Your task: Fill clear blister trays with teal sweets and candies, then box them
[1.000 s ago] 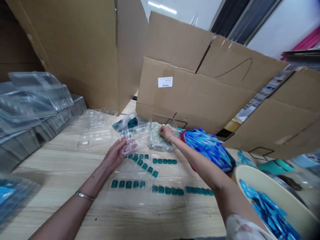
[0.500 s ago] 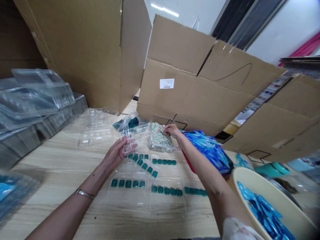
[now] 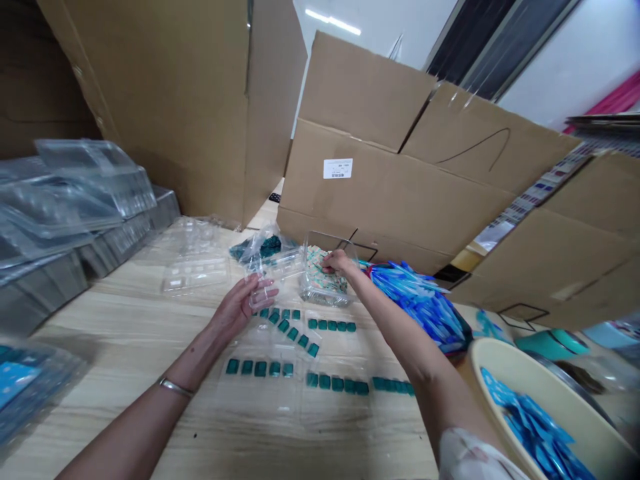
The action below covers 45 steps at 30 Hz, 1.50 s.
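My left hand [image 3: 239, 305] grips a small clear plastic blister piece [image 3: 262, 292], just above rows of teal square pieces [image 3: 283, 323] set in a clear tray on the wooden table [image 3: 125, 333]. My right hand [image 3: 339, 262] reaches over the rim of a clear plastic tub [image 3: 325, 290], with its fingertips at the pile of pale multicoloured pieces [image 3: 320, 273]. Whether those fingers hold a piece is hidden. More teal pieces lie in rows in clear trays [image 3: 260, 380] nearer me.
Stacked clear trays [image 3: 75, 193] stand at the left, with a clear bag of teal pieces [image 3: 265, 248] behind my left hand. Cardboard boxes [image 3: 390, 180] rise behind the table. A heap of blue pieces [image 3: 420, 303] and a cream basin of blue pieces [image 3: 530, 420] sit on the right.
My right hand has moved slightly back left over the tub after shifting right. My left hand keeps its hold, and the whole scene has drifted slightly right in the picture.
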Available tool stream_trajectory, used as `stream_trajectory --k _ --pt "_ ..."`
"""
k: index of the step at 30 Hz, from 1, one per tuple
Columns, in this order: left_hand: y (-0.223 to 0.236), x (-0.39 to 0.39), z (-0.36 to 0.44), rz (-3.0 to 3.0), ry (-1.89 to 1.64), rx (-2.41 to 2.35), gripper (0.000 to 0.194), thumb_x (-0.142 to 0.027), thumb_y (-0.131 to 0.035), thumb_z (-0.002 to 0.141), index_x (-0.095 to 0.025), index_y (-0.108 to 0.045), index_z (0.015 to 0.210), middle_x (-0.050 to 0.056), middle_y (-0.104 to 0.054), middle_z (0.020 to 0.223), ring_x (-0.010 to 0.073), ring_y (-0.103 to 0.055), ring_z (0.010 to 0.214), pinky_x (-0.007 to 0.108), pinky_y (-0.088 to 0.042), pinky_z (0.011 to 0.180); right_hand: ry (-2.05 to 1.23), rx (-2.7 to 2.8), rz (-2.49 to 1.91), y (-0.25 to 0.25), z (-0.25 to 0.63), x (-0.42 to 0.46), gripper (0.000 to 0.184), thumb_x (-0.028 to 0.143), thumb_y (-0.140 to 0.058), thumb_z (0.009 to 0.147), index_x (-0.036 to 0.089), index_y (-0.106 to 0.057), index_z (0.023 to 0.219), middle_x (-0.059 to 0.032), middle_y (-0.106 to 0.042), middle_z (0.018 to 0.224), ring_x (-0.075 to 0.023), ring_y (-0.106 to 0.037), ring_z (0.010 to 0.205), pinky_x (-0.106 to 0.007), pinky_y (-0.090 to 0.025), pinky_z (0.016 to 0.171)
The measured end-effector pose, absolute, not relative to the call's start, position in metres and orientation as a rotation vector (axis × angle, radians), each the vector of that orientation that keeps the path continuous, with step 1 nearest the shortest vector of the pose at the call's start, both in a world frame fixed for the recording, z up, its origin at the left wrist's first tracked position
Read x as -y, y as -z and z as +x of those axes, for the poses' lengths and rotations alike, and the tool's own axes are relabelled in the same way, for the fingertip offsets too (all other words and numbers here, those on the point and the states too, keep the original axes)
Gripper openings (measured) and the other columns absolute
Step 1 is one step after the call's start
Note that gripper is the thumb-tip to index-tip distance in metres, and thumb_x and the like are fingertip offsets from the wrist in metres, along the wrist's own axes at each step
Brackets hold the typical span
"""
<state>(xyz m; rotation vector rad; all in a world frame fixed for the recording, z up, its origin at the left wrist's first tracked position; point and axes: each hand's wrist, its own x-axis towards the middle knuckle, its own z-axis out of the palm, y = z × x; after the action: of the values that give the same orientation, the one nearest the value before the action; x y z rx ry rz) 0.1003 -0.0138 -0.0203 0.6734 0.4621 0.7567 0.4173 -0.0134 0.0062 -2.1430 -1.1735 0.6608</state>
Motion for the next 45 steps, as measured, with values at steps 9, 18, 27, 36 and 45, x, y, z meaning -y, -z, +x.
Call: stream_trajectory --k 9,18,27,36,45 --pt "0.021 0.014 0.101 0.668 -0.767 -0.461 0.025 -0.021 -0.062 0.079 -0.017 -0.057 0.103 0.011 -0.067 0.104 0.0260 -0.066 0.093 0.034 -0.057 0.075 -0.733 1.055 -2.107 -0.023 0.428 0.011 0.012 0.006 -0.065 0.065 0.013 -0.057 0.060 0.0046 -0.052 0.042 -0.0079 -0.050 0.038 -0.018 -0.047 0.045" --pt "0.021 0.014 0.101 0.645 -0.759 -0.458 0.026 -0.021 -0.062 0.079 -0.017 -0.056 0.104 0.012 -0.067 0.105 0.0258 -0.067 0.093 0.035 -0.057 0.075 -0.782 1.368 -2.133 -0.018 0.435 -0.002 0.015 0.003 -0.072 0.051 0.013 -0.066 0.060 0.0043 -0.059 0.049 -0.0059 -0.050 0.046 -0.014 -0.041 0.046" --pt "0.018 0.016 0.100 0.651 -0.758 -0.471 0.025 -0.021 -0.063 0.079 -0.017 -0.056 0.103 0.011 -0.067 0.104 0.0262 -0.067 0.093 0.035 -0.057 0.074 -0.751 1.535 -2.104 -0.024 0.435 0.000 0.015 0.002 -0.070 0.050 0.013 -0.062 0.054 0.0067 -0.056 0.050 -0.0054 -0.049 0.053 -0.012 -0.038 0.052" --pt "0.020 0.014 0.101 0.661 -0.756 -0.474 0.025 -0.022 -0.061 0.080 -0.017 -0.057 0.104 0.011 -0.067 0.105 0.0255 -0.067 0.092 0.034 -0.058 0.072 -0.719 1.431 -2.065 -0.026 0.430 0.007 0.006 0.016 -0.066 0.068 0.011 -0.067 0.072 -0.0005 -0.062 0.055 -0.0076 -0.054 0.050 -0.017 -0.047 0.054" --pt "0.022 0.013 0.101 0.669 -0.748 -0.468 0.025 -0.021 -0.062 0.079 -0.017 -0.056 0.103 0.011 -0.067 0.104 0.0272 -0.066 0.094 0.035 -0.057 0.073 -0.764 1.779 -2.040 -0.023 0.435 -0.016 0.014 0.006 -0.067 0.055 0.014 -0.070 0.066 0.0044 -0.064 0.058 -0.0086 -0.054 0.058 -0.016 -0.042 0.059"
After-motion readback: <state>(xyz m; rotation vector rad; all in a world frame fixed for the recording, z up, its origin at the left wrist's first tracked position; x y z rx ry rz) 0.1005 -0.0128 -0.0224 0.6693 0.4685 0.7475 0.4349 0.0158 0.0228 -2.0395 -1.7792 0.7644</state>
